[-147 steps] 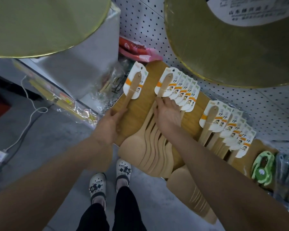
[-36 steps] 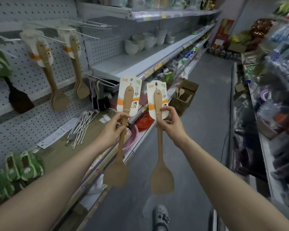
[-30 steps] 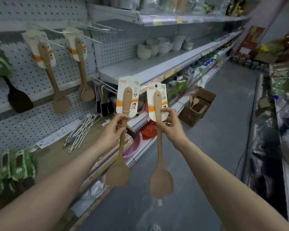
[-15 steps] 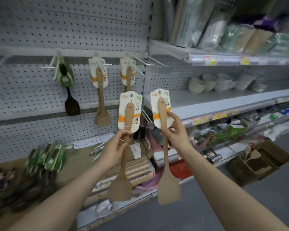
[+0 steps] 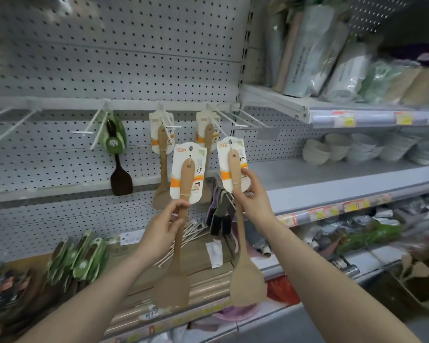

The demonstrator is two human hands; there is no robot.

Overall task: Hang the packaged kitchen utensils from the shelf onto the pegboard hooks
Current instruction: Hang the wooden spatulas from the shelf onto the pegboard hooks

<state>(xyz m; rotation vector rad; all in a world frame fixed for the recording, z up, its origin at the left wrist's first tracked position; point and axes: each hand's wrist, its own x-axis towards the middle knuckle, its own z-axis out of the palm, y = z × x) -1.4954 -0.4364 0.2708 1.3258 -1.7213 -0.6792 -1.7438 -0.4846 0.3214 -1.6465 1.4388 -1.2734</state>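
A: How many wooden spatulas are held up?

B: Two, one in each hand. The left hand [image 5: 162, 229] pinches the handle of the left spatula [image 5: 177, 241] just under its card, blade hanging down. The right hand [image 5: 253, 198] grips the right spatula [image 5: 242, 248] at the bottom of its card, thumb on the card's right edge.

A: And where are they, relative to the pegboard [image 5: 114, 45]?

B: Both are upright in front of it, near the hooks [image 5: 229, 115], with the card holes just below hook level. Neither is on a hook.

A: What already hangs there?

B: Two hooks carry carded wooden spatulas [image 5: 162, 154]; how many cards are stacked on each, I cannot tell. Left of those, one dark spatula [image 5: 118, 159] on a green card hangs alone. Further left are bare hooks.

A: Below?

B: A pile of green-carded utensils [image 5: 77, 258] lies on the lower shelf [image 5: 208, 303] at the left, blurred, so no count. Right, stacks of white bowls [image 5: 352, 148] sit on a far shelf.
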